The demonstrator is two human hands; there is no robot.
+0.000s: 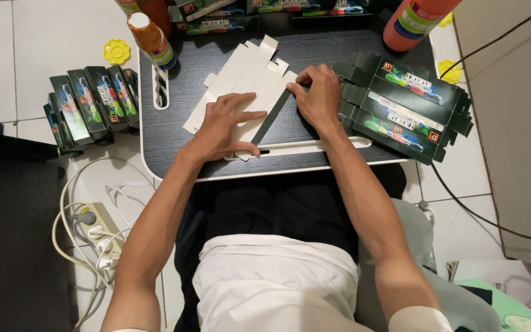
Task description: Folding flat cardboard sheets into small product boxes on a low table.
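Cardboard, a flat white unfolded box blank (241, 83), lies mid-desk under your spread left hand (228, 126); your right hand (321, 95) pinches its dark flap (271, 120). Uneven pressure there could crease it crooked.

A small dark lap table (173, 132) carries a flat unfolded carton blank (241, 77), a stack of flattened dark cartons (401, 107), and two glue bottles (153, 40).

Flat white carton blank (241, 80), seemingly part-folded
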